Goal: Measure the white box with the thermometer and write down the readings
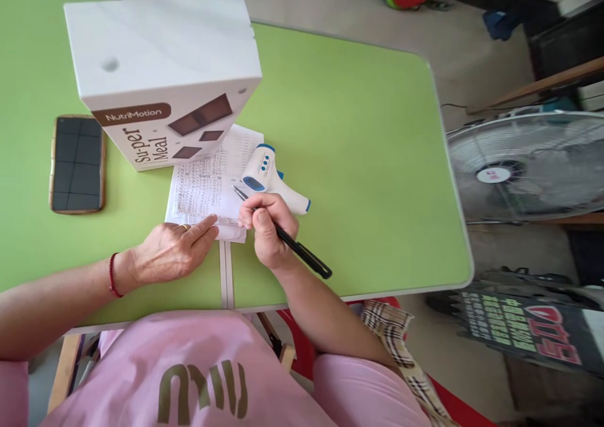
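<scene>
My right hand (268, 229) grips a black pen (302, 254), its tip over a handwritten sheet of paper (207, 185) on the green table (358, 150). My left hand (172, 251) lies flat on the table, index finger pressing the sheet's near edge; it wears a ring and a red string bracelet. A white and blue infrared thermometer (271, 175) lies on the paper just beyond my right hand. A white carton marked "NutriMotion Super Meal" (163, 78) stands over the sheet's far end.
A phone (78, 163) with a dark screen lies at the left. The table's right edge is rounded; beyond it stands a floor fan (528, 166). A dark printed sign (523, 323) lies on the floor at the lower right.
</scene>
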A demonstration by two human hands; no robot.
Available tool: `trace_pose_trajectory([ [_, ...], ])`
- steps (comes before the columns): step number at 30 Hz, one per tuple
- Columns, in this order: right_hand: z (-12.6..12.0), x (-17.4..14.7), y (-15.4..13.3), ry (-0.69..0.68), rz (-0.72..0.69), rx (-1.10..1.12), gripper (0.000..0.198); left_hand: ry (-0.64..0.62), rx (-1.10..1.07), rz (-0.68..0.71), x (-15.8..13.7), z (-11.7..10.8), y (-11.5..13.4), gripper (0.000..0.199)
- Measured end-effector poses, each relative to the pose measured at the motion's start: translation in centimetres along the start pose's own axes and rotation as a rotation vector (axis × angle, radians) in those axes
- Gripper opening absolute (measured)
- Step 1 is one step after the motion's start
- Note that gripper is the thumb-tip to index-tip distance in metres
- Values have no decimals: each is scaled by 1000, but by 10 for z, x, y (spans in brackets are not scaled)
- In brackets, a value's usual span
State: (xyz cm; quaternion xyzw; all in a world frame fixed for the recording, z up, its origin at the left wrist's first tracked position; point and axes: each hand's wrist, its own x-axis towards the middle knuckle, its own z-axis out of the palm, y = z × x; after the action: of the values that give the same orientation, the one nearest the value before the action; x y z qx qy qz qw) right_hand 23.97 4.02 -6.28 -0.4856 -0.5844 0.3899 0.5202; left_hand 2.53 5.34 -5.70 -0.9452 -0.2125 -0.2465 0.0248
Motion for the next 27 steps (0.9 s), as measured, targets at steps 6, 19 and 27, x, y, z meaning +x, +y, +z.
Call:
trace_pose_trajectory([
  [6,11,4,0,-3,50,-39,28,-39,17,-23,0,1,0,28],
  [19,15,4,7,81,-26,-261,3,-59,7,-24,0,0,0,29],
  [27,16,5,10,28,-207,-358,12,-69,-3,-22,0,1,0,30],
])
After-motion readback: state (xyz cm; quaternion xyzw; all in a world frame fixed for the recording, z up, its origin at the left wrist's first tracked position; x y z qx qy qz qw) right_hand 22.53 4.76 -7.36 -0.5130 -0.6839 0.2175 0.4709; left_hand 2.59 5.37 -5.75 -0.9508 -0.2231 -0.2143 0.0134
